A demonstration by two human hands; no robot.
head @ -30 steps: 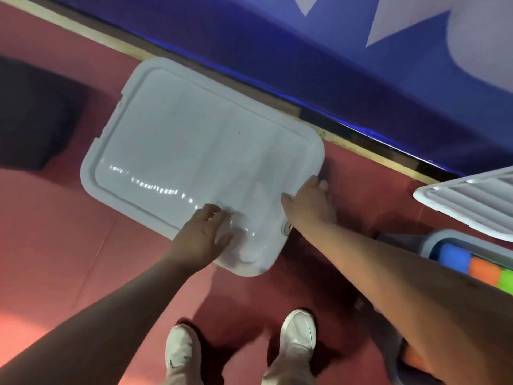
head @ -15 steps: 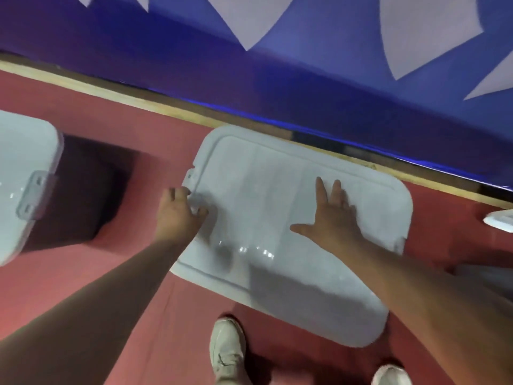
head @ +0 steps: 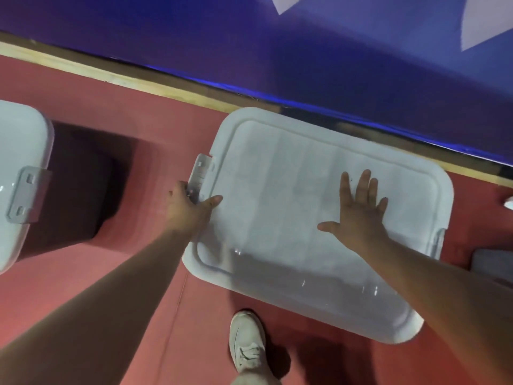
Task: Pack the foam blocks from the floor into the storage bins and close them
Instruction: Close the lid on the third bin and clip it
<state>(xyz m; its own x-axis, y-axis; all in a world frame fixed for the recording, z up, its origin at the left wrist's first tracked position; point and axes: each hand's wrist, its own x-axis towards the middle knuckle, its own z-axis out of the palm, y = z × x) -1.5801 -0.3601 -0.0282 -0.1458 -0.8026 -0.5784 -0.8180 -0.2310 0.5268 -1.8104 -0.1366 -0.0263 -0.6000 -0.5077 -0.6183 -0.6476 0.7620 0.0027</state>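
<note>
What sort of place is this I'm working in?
Likely an indoor play or gym room: red matted floor, blue wall with pale shapes, and white storage bins, the left hand gripping one's latch.

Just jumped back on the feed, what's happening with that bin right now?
A person is fastening a white bin lid. The right hand presses flat on it, fingers spread, while the left hand grips the end latch, which stands raised, not yet snapped down. A second bin at the left has its lid on.
</note>
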